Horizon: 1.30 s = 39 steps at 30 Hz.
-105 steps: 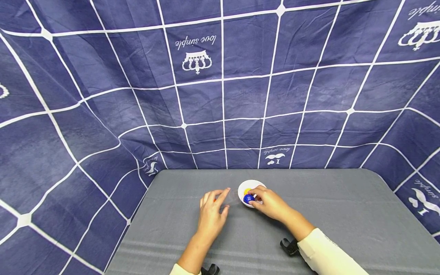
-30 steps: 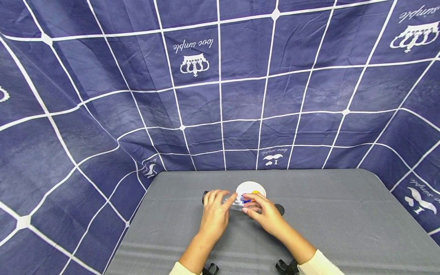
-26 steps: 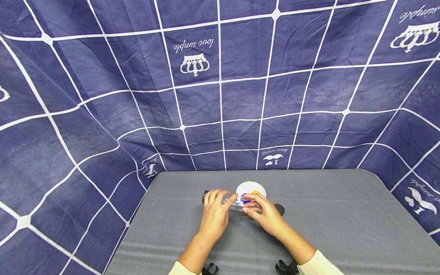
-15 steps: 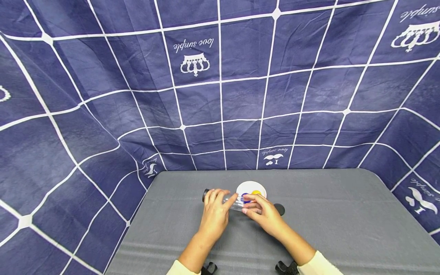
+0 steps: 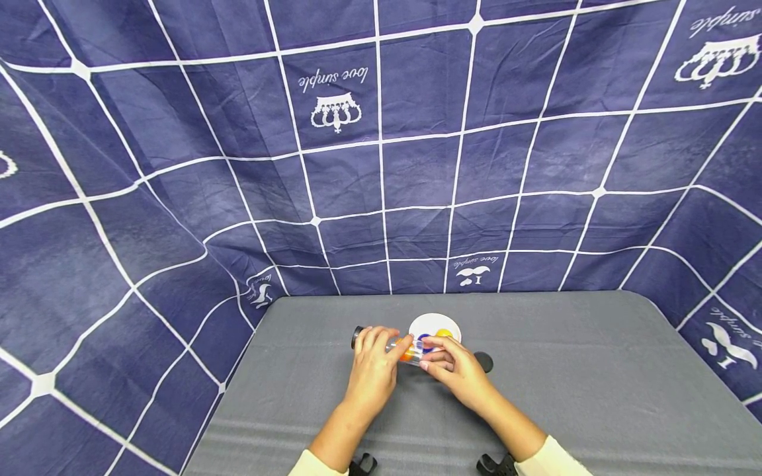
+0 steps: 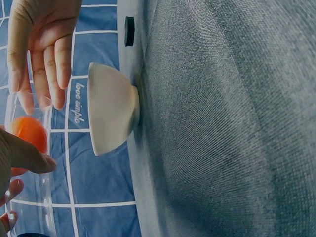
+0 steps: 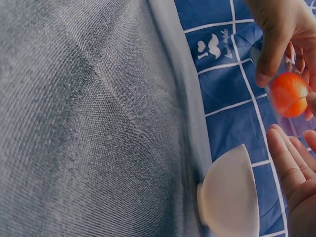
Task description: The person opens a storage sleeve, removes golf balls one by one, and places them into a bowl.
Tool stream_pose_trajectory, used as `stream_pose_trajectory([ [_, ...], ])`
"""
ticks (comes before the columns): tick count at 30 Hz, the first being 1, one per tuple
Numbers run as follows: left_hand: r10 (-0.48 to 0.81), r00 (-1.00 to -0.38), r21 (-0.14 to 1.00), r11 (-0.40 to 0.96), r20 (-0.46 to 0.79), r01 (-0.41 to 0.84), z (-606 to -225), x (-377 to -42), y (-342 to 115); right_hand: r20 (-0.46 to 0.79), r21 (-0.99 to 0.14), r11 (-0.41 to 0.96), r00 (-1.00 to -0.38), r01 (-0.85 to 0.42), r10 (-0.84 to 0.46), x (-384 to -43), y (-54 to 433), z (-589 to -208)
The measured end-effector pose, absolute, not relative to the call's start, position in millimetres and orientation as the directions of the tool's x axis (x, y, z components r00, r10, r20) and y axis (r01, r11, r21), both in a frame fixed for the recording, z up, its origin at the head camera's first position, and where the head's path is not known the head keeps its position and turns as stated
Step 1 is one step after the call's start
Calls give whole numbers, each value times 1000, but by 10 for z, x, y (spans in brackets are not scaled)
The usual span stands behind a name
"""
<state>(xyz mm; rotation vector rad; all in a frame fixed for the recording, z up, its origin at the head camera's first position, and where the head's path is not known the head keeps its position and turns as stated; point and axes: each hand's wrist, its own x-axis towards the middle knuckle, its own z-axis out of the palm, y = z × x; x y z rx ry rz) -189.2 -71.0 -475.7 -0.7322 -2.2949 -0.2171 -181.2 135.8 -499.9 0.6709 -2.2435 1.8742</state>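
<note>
My left hand (image 5: 374,370) grips a clear tube (image 6: 34,212) with a black end (image 5: 357,336), holding it sideways above the table. An orange ball (image 7: 289,94) sits inside the tube near its right-hand mouth. At that mouth is my right hand (image 5: 464,373), its fingers extended and palm upturned in the left wrist view; a fingertip overlaps the rim, though contact is hard to tell. Just behind the hands stands a white bowl (image 5: 430,320) holding a yellow ball (image 5: 444,334) and a blue ball (image 5: 424,341), both partly hidden.
A round black lid (image 5: 485,361) lies on the grey table (image 5: 571,377) to the right of my right hand. Blue curtain cloth with white lines (image 5: 417,165) hangs behind and at both sides. Black mounts (image 5: 497,465) sit at my wrists.
Earlier my right hand was at the blue ball in the bowl; now it is at the tube's mouth. Within the last half second the orange ball has come into sight toward that mouth.
</note>
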Motion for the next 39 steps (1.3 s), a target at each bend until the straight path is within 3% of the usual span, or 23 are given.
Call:
stream_pose_trajectory([
  [24,426,-586,-27,823,689,567,-4797,-1878,-701,406,-895,89,-882,-437,-239,-1794,1355,-5028],
  [39,333,-624,79,840,707,537,-4849,-1904,-711,429,-884,111,-882,-455,-196,-1835,1420,-4966],
])
